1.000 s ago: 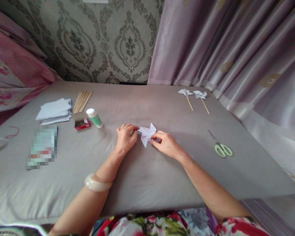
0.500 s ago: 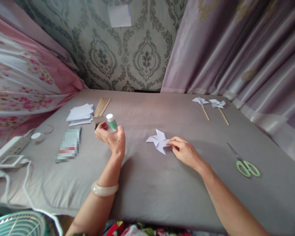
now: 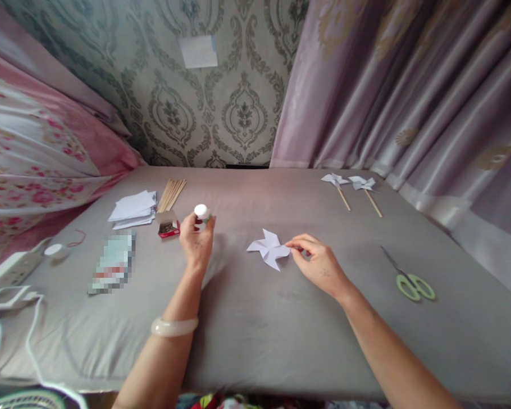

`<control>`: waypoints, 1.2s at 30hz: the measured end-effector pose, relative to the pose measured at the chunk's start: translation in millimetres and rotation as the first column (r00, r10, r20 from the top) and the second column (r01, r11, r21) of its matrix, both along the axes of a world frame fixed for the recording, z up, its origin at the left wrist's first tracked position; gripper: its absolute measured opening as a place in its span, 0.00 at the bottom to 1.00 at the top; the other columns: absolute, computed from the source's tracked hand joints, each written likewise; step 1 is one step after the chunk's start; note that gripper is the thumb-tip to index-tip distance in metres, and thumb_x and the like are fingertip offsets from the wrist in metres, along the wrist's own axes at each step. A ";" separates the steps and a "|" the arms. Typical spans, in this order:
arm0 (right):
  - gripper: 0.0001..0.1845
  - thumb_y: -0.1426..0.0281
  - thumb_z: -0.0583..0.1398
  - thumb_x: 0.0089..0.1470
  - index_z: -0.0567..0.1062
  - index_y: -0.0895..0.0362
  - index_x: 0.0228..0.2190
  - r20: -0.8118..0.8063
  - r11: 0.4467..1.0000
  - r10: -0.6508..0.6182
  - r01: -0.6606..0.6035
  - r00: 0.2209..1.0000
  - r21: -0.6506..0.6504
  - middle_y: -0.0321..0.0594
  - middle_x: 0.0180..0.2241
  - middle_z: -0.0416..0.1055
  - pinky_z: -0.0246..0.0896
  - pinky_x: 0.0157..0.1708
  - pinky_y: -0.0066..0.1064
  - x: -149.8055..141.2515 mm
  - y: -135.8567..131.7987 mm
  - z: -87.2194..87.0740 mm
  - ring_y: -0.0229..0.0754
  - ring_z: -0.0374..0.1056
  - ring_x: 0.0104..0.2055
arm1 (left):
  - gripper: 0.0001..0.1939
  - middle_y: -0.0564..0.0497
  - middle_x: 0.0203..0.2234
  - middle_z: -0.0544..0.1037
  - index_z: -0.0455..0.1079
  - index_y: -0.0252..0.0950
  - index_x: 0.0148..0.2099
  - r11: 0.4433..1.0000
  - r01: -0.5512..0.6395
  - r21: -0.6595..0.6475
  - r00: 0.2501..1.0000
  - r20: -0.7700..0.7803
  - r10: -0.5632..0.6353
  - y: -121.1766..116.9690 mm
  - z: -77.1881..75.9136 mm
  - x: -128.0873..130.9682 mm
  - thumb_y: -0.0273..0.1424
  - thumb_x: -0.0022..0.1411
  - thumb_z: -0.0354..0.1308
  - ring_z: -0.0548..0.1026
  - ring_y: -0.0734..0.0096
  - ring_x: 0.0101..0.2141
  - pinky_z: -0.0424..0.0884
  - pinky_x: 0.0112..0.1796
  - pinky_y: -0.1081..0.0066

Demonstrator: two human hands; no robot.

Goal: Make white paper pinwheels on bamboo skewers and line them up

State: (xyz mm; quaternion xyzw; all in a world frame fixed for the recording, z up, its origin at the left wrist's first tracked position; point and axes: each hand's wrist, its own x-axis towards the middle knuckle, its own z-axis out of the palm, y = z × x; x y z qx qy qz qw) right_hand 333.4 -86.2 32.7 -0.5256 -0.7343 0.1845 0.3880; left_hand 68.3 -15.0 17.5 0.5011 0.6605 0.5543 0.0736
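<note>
A small glue bottle (image 3: pixel 202 212) with a white cap and green label is held in my left hand (image 3: pixel 197 241), its lower part hidden by the fingers. To the right, a folded white paper pinwheel (image 3: pixel 269 249) rests at the middle of the grey cloth. My right hand (image 3: pixel 317 261) pinches the right blade of that pinwheel between thumb and fingers. Just left of my left hand stands an open red box (image 3: pixel 168 228) of small dark pieces, too small to make out.
White paper sheets (image 3: pixel 133 208) and wooden sticks (image 3: pixel 171 196) lie at back left, a blurred packet (image 3: pixel 113 261) before them. Two pinwheels on sticks (image 3: pixel 339 187) lie at back right. Green-handled scissors (image 3: pixel 413 284) lie at right. A power strip (image 3: pixel 12 272) with cables sits at left.
My left hand has turned and moved right, away from the red box, bringing the glue bottle closer to the pinwheel. My right hand keeps its pinch on the blade. The view has shifted slightly.
</note>
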 end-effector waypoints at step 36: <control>0.17 0.63 0.65 0.43 0.73 0.57 0.36 -0.232 0.982 -0.164 0.135 0.959 -0.135 0.40 0.33 0.76 0.66 0.33 0.32 -7.3 30.9 18.9 0.40 0.71 0.32 | 0.10 0.47 0.41 0.76 0.71 0.35 0.38 0.685 0.551 -0.476 0.269 -0.676 -0.686 -46.5 -16.9 68.8 0.24 0.64 0.48 0.66 0.58 0.46 0.61 0.42 0.61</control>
